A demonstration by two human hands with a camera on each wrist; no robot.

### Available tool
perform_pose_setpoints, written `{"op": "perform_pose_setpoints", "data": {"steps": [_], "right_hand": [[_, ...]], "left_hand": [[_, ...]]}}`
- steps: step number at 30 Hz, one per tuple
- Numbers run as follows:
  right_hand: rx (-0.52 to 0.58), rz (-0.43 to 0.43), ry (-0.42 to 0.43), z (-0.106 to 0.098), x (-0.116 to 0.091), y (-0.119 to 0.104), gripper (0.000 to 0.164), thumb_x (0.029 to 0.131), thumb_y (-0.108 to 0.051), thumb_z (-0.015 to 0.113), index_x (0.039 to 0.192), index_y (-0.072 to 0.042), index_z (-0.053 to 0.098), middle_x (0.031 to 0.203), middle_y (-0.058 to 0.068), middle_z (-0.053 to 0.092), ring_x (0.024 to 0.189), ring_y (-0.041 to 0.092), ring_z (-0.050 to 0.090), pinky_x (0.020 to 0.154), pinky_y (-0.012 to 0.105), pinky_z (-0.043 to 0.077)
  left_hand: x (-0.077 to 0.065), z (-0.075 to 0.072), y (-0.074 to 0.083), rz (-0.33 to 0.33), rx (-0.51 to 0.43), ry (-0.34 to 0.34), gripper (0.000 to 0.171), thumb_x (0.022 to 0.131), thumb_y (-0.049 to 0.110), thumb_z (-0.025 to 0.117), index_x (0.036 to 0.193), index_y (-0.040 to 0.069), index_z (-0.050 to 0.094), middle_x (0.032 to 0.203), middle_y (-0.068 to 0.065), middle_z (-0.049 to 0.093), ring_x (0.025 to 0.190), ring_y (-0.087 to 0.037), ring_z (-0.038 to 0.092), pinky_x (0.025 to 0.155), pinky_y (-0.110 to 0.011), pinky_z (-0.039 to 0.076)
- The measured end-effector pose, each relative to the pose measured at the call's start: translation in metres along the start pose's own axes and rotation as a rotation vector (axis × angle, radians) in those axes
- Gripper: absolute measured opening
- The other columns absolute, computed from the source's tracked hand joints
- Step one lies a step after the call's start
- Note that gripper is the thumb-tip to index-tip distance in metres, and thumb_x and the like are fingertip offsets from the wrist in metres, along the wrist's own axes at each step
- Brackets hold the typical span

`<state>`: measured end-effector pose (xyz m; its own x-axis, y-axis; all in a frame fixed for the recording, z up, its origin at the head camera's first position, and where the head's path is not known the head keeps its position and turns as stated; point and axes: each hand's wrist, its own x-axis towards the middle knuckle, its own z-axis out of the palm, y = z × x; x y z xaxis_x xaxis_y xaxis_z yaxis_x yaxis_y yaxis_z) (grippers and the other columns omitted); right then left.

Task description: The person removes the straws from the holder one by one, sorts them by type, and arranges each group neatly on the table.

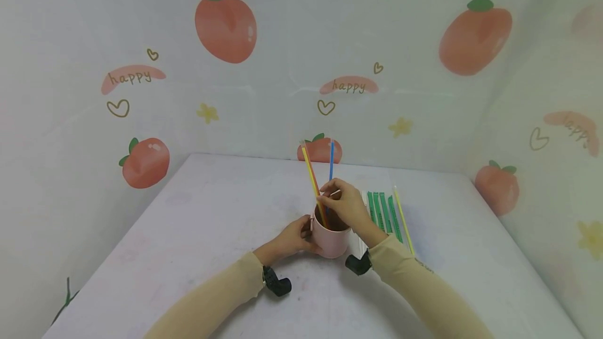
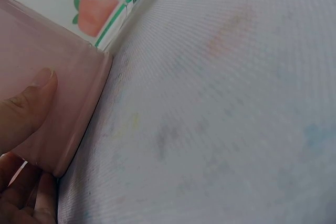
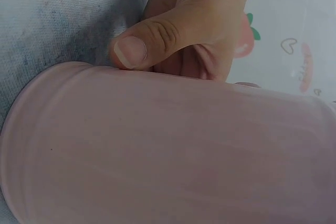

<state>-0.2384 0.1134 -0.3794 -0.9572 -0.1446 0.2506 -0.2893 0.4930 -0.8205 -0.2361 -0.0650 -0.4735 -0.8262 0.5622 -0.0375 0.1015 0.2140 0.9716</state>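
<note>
A pink mug stands upright on the table. My left hand grips it from the left side, with the thumb against its wall in the left wrist view. Out of the mug lean a yellow straw and a red straw, close together, and a blue straw farther right. Above the rim, my right hand pinches at the yellow and red straws; which of them it holds I cannot tell. In the right wrist view, the mug hides the right fingertips.
Right of the mug lie several straws in green-printed wrappers, side by side. Beyond them lies another yellow straw. The table has a white cloth, and a fruit-patterned white curtain hangs at the back.
</note>
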Motion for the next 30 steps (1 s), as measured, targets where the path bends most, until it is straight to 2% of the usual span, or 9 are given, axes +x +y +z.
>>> {"op": "perform_pose_setpoints", "data": {"steps": [8,20,27,30], "right_hand": [[-0.019,-0.005,-0.004,0.0017,0.0003,0.0001,0.014,0.083,-0.015,0.076,0.092,-0.011,0.066,0.088,0.005,0.066,0.074,0.016,0.066,0.062,0.025,0.055],[-0.050,-0.002,-0.018,0.0020,0.0009,0.0019,0.010,0.085,-0.019,0.075,0.089,-0.012,0.069,0.086,0.003,0.068,0.076,0.014,0.066,0.065,0.026,0.055],[0.001,0.002,-0.024,-0.0039,-0.0015,0.0020,0.009,0.087,-0.020,0.073,0.090,-0.012,0.069,0.087,0.004,0.069,0.079,0.016,0.067,0.064,0.027,0.056],[0.037,-0.006,-0.025,-0.0062,-0.0018,0.0039,0.011,0.087,-0.021,0.072,0.091,-0.011,0.068,0.090,0.004,0.070,0.082,0.017,0.067,0.070,0.028,0.056]], "left_hand": [[0.0003,-0.0005,-0.0002,-0.023,0.008,0.000,0.092,0.075,0.002,0.080,0.149,-0.003,0.025,0.152,-0.020,0.037,0.139,-0.036,0.037,0.115,-0.045,0.035],[0.0007,-0.0003,-0.0056,0.011,-0.025,0.006,0.085,0.074,-0.001,0.079,0.145,-0.003,0.032,0.148,-0.018,0.042,0.137,-0.035,0.040,0.115,-0.044,0.034],[0.0015,0.0003,-0.0056,-0.011,-0.003,0.017,0.086,0.074,0.002,0.081,0.145,0.001,0.034,0.148,-0.015,0.043,0.138,-0.033,0.040,0.116,-0.044,0.034],[0.0015,0.0000,-0.0056,-0.027,0.003,0.018,0.086,0.075,0.006,0.082,0.146,0.004,0.034,0.149,-0.012,0.042,0.138,-0.031,0.041,0.115,-0.044,0.035]]}}
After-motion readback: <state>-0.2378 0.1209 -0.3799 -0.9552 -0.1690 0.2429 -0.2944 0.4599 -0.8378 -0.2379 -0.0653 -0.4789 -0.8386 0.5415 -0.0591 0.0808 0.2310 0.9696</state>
